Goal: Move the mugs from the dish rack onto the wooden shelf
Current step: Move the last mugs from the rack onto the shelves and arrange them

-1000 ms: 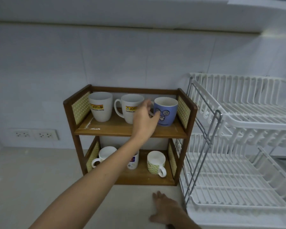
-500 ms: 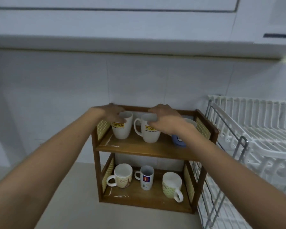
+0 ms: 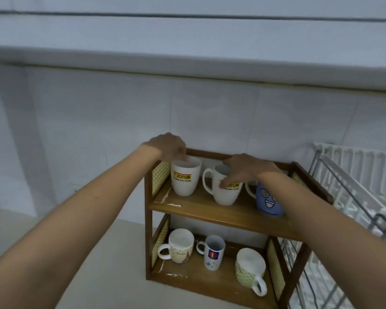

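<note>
The left hand has its fingertips curled over the far rim of the left white Jotun mug, dipping just inside the mouth, a light pinch on the rim and not a wrap round the body. The right hand sits on the middle white Jotun mug: its fingers drape over the mouth and the thumb presses the near face just above the logo, so it grasps that mug from above. Both mugs stand upright on the top board of the wooden shelf, their long axes vertical and straight below the fingers, the middle one's handle pointing left towards its neighbour. Each hand is nearest its own mug, with neither arm crossing. Just right of the middle mug stands the blue face mug, partly behind the right wrist and close enough that any sideways nudge could knock it. On the lower board stand three more mugs: a cream mug at left, a narrow white mug in the middle, a dotted mug at right. The dish rack at far right shows no mugs in its visible part, so the job looks nearly done; I judge what remains is straightening, then lifting the fingers straight up.
</note>
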A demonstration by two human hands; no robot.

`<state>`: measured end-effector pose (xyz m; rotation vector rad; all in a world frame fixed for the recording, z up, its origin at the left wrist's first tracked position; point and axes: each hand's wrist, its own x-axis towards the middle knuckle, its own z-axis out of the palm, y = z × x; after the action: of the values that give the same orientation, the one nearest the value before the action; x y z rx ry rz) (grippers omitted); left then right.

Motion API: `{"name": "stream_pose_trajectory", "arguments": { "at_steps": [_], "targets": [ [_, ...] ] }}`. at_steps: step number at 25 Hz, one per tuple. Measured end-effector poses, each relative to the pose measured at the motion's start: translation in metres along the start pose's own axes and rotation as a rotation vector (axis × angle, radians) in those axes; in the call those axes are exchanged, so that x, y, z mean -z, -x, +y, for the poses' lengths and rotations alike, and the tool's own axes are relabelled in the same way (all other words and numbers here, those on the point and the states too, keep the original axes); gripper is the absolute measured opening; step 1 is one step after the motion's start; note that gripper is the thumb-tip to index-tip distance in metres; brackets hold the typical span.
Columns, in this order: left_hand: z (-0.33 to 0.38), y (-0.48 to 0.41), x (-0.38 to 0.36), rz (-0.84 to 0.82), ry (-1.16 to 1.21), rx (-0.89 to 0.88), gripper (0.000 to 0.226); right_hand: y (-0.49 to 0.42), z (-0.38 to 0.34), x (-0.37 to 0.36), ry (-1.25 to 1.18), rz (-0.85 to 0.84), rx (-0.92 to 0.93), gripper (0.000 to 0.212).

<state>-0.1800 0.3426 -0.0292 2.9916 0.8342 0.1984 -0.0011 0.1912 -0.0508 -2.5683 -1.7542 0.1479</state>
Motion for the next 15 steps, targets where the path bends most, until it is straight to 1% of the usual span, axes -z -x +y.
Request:
{"name": "stream_pose_trajectory", "arguments": {
  "at_steps": [2,4,5,7,9,12,13,14,15],
  "targets": [
    [-0.003,-0.005,0.001,-0.081,0.021,-0.035,0.066,-0.003,-0.001,0.0,0.024,-0.008,-0.003,0.086],
    [-0.002,-0.012,-0.012,-0.178,0.025,0.003,0.084,-0.004,-0.002,-0.001,0.043,0.004,-0.005,0.079],
    [-0.001,-0.015,-0.018,-0.19,0.034,0.023,0.087,-0.004,-0.002,-0.002,0.046,0.023,-0.008,0.076],
    [-0.001,-0.022,-0.024,-0.169,0.04,0.03,0.086,-0.002,-0.004,-0.005,0.055,0.062,-0.027,0.075],
    [0.0,-0.025,-0.022,-0.168,-0.006,0.034,0.083,0.001,-0.006,-0.008,0.06,0.067,-0.033,0.078],
    [0.005,-0.024,-0.019,-0.182,-0.069,0.044,0.08,0.014,0.005,0.005,-0.04,0.006,-0.019,0.096],
    [0.009,-0.021,-0.019,-0.161,-0.053,0.031,0.079,0.021,0.012,0.013,-0.075,0.02,-0.038,0.098],
    [0.017,-0.02,-0.019,-0.122,-0.007,0.005,0.078,0.028,0.022,0.021,-0.068,0.052,-0.077,0.094],
    [0.027,-0.019,-0.019,-0.08,0.049,-0.03,0.081,0.034,0.032,0.027,0.004,0.07,-0.139,0.087]
  ]
}}
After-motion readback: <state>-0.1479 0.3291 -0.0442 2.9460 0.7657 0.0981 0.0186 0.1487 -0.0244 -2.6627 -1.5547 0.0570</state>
